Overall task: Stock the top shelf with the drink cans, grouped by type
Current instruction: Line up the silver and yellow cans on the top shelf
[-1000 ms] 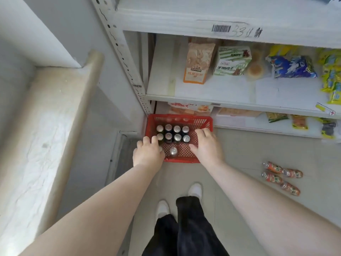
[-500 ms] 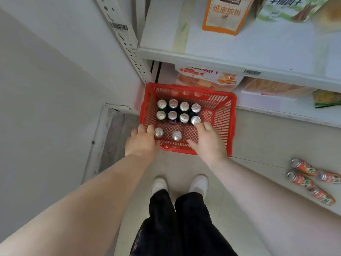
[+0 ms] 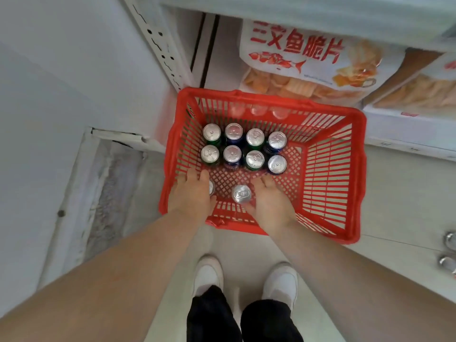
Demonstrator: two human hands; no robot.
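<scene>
While both hands reach into the basket (image 3: 328,174), a can (image 3: 241,193) stands just beside the open right hand (image 3: 270,203).

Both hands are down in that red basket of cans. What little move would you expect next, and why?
Probably each hand closes on the loose can beside it and lifts. The right hand is cupped next to a lone can; the left hand covers another can. Both stand apart from the eight packed cans in the red basket.

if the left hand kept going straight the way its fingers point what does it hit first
Probably the nearest green drink can in the red plastic basket; the left hand points at that front row, though depth from above is unclear.
</scene>
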